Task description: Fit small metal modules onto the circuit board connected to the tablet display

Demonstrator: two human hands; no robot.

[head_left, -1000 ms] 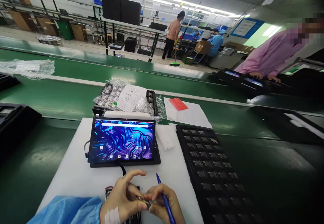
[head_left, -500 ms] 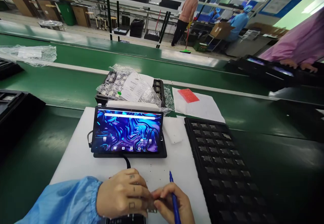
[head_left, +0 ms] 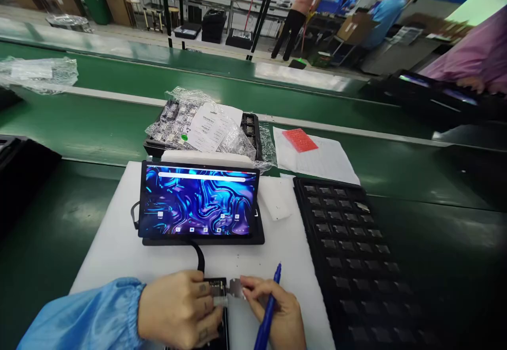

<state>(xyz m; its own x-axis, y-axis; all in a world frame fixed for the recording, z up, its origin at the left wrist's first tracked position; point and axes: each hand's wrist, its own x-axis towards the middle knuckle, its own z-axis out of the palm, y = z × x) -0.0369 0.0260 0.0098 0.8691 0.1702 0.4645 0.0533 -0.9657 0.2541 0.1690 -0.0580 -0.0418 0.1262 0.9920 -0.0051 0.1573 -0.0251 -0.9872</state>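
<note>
Hands at the frame's bottom edge, partly cut off.
Left hand (head_left: 180, 310) covers a dark board (head_left: 219, 290); right hand (head_left: 277, 315) pinches a small metal piece (head_left: 236, 289), blue pen (head_left: 269, 308) tucked in its grip.

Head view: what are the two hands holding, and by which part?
The right hand grips a blue pen mid-barrel and pinches the edge of a small silvery part. The left hand presses on a black device.
</note>
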